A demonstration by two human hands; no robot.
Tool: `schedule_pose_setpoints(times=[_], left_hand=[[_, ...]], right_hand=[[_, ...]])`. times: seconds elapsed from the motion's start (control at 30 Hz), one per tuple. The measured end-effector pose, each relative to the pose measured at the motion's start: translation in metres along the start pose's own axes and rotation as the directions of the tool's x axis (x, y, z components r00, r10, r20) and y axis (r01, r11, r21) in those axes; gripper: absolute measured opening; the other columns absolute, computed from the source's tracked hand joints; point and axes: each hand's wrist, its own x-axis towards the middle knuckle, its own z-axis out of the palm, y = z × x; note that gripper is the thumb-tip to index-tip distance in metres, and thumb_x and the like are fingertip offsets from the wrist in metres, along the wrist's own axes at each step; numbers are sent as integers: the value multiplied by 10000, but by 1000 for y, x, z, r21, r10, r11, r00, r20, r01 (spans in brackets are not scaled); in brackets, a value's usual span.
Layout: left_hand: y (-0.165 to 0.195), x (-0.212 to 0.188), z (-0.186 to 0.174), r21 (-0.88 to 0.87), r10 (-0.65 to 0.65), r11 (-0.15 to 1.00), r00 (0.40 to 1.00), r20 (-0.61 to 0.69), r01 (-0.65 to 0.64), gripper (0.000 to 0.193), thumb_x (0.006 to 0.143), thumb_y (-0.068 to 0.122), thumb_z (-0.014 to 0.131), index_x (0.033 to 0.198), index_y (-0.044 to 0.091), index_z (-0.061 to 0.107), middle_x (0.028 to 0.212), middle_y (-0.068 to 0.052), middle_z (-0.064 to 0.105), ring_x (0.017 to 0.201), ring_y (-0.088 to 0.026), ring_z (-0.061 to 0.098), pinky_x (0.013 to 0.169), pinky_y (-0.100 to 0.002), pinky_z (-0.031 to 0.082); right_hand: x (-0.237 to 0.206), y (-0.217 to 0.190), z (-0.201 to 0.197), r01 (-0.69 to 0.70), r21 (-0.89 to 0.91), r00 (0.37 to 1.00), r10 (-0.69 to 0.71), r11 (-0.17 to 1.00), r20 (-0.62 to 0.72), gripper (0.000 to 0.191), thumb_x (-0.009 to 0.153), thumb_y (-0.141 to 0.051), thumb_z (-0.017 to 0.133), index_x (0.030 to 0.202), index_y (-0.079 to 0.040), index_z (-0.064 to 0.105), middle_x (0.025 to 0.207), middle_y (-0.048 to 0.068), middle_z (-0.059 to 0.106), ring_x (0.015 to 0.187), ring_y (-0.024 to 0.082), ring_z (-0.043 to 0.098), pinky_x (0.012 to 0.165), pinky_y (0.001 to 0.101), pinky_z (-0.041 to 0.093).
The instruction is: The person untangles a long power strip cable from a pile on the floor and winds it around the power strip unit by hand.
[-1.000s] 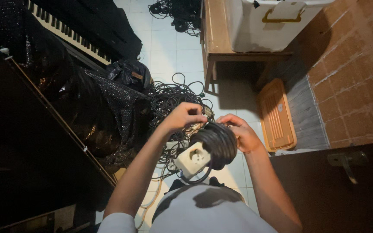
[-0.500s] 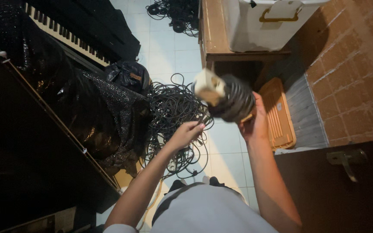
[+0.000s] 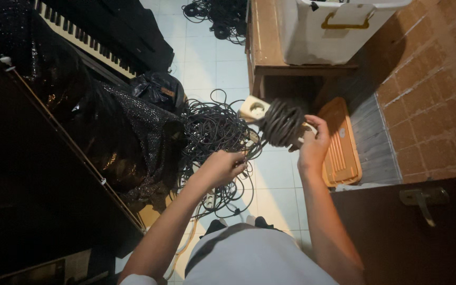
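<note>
Pale tiled floor [image 3: 207, 68] strewn with tangled black cables [image 3: 212, 132], right hand [image 3: 312, 145] grip clamped on coiled black cable bundle [image 3: 282, 123] with white socket block [image 3: 254, 108], left hand [image 3: 227, 166] grip closed on loose cable strands.

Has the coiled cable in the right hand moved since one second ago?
Yes. The coiled cable has moved up and away from the body, towards the wooden table. The right hand holds it in front of the table's edge.
</note>
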Motion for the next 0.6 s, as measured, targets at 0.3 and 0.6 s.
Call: schedule_pose_setpoints(times=[0.3, 0.6], left_hand=[[30, 6, -42, 415, 243, 887, 969, -43, -204, 223, 841, 328, 774, 853, 117, 703, 733, -117, 717, 706, -352, 711, 636, -471, 552], [51, 23, -67, -31, 495, 869, 868, 39, -495, 473, 656, 442, 912, 761, 65, 646, 676, -74, 674, 607, -247, 660, 558, -353, 481]], right_hand=[[1, -68, 9, -33, -369, 928, 166, 929, 334, 415, 820, 85, 416, 1102, -21, 703, 1098, 65, 601, 777, 150, 628, 450, 245, 538], [9, -62, -17, -469, -181, 553, 447, 864, 703, 371, 820, 78, 455, 1075, -10, 710, 1076, 75, 635, 630, 156, 601, 380, 252, 444]])
